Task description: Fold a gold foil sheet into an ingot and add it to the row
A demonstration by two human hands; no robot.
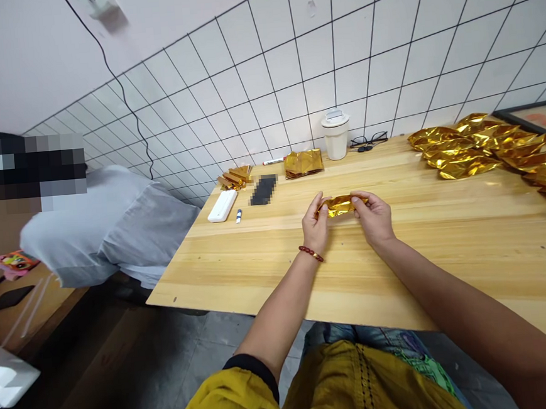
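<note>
Between my two hands stretches a narrow, folded piece of gold foil paper [340, 206], shiny and creased, held just above the wooden table [268, 261]. My left hand [315, 221] pinches its left end, thumb toward me, with a beaded bracelet [311, 252] at the wrist. The right end is gripped between the thumb and fingers of my right hand [373, 217]. Behind them lies a flat stack of gold foil sheets [303, 163]. Folded gold foil pieces [467, 145] are heaped at the right, and a smaller bunch of gold strips [235, 178] sits at the far left corner.
A lidded white cup [336, 138], glasses [368, 140] and a marker [273, 161] are along the tiled wall. A white box-shaped device [223, 206], a small tube [238, 216] and a dark pixelated object [263, 190] lie at left. Another person [109, 224] sits beyond the table's left edge.
</note>
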